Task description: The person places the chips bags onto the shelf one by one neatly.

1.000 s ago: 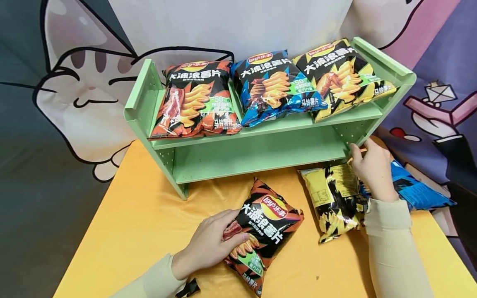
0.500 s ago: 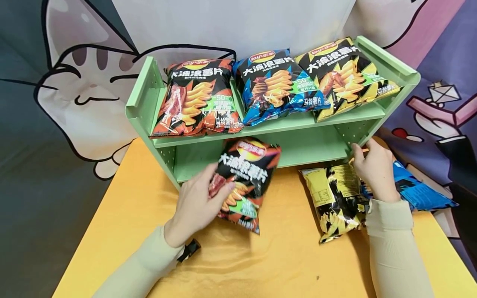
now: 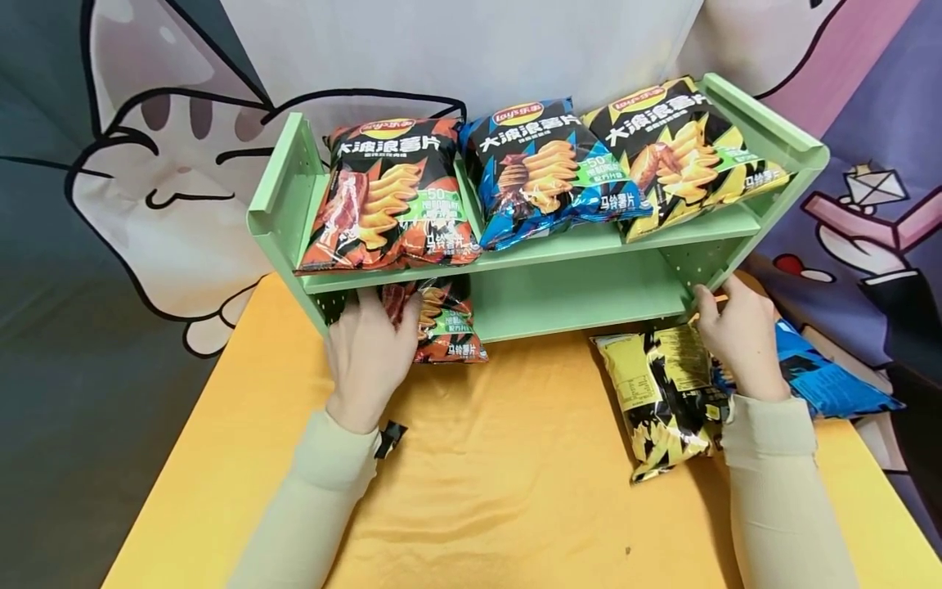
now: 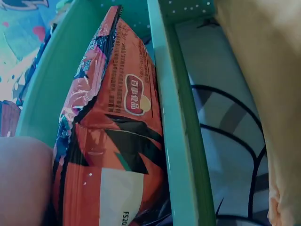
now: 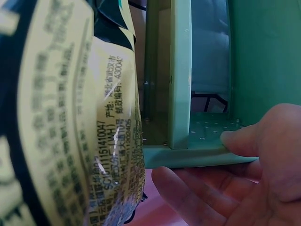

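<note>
A red-and-black bag of potato chips [image 3: 449, 327] lies at the left end of the lower shelf, partly hidden under the upper shelf and behind the left hand. The left hand [image 3: 371, 356] grips its left side, thumb across the front. In the left wrist view this chip bag [image 4: 115, 136] sits between the green boards. The right hand [image 3: 739, 335] holds the right side panel of the green shelf rack [image 3: 574, 298]. Seen from the right wrist, the thumb is inside the panel [image 5: 207, 157] and the fingers are outside it.
On the upper shelf lie a red [image 3: 390, 196], a blue [image 3: 552, 176] and a yellow-black chip bag [image 3: 680, 155]. Another yellow-black bag [image 3: 658, 401] and a blue bag [image 3: 832, 372] lie on the yellow tablecloth [image 3: 515, 474] at right. A patterned backdrop [image 3: 530, 49] stands behind.
The left hand has carried the red chip bag from above the tablecloth up and leftward onto the lower shelf. The right hand has stayed on the side panel.
</note>
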{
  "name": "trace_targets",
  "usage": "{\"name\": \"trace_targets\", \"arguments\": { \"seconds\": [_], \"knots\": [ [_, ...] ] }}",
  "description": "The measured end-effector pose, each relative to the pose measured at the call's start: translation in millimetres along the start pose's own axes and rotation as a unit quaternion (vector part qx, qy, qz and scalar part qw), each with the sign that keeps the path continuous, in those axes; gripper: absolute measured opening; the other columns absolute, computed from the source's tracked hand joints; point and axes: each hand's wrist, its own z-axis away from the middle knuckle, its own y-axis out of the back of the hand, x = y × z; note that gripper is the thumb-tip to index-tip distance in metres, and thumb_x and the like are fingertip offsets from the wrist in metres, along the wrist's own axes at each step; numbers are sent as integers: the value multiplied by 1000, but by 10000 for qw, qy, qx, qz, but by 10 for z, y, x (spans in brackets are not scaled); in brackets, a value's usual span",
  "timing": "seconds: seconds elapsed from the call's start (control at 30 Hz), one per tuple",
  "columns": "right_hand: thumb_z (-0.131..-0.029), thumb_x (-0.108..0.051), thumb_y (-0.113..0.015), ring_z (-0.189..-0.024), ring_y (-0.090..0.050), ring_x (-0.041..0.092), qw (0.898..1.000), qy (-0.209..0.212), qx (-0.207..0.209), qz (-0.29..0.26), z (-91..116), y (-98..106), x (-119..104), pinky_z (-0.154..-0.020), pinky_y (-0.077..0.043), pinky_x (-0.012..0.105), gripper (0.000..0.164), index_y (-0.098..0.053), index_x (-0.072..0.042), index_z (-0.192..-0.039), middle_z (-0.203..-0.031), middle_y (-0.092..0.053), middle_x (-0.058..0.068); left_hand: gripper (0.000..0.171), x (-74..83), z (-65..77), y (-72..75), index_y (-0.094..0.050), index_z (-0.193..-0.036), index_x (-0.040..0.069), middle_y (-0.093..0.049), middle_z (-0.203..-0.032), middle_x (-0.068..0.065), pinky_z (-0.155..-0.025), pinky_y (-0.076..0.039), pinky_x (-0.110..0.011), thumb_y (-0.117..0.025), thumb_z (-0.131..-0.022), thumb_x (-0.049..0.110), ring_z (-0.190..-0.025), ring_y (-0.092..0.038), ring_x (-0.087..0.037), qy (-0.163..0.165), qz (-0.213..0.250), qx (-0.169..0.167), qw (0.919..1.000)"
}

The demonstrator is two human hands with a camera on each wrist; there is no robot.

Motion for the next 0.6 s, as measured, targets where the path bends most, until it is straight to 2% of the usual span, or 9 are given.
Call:
{"name": "trace_targets", "arguments": {
  "seconds": [0.13,0.23,0.37,0.47,0.6],
  "knots": [
    [-107,-23,-52,-73,-70,47,10000,12,6,-30,5,-21,2,-57,-53,55,34,-66,3,-124,-97,-72,33,54,27,-4,-35,-61,-92,2,-57,-75,-20,-34,-33,-47,-53,-100,54,-46,-52,-41,-18,-524,355,9980],
    [-106,-23,-53,-73,-70,47,10000,24,44,-34,3,-26,0,-59,-53,56,33,-66,2,-124,-97,-73,33,52,38,-9,-50,-64,-90,1,-59,-77,-24,-32,-29,-46,-52,-101,51,-43,-48,-39,-241,-880,722,9932],
    [-107,-24,-52,-76,-70,47,10000,34,33,-39,-2,-25,-5,-64,-53,59,33,-67,2,-123,-98,-73,33,49,24,-9,-45,-63,-84,1,-55,-68,-22,-30,-26,-45,-55,-101,47,-39,-44,-38,-568,-1237,1085,9847],
    [-107,-24,-52,-76,-71,47,10000,6,14,-31,0,-16,-8,-63,-53,57,33,-67,2,-122,-98,-73,32,47,12,-13,-27,-60,-78,3,-47,-60,-16,-29,-23,-43,-57,-101,44,-36,-41,-36,-834,-1390,1204,9794],
    [-107,-24,-53,-74,-70,46,10000,-32,-4,-6,7,-1,-4,-58,-52,50,33,-67,2,-123,-97,-73,32,48,10,-22,-6,-52,-68,6,-27,-57,-4,-29,-17,-38,-60,-101,41,-34,-35,-30,-1162,-1511,1283,9732]
  ]
}}
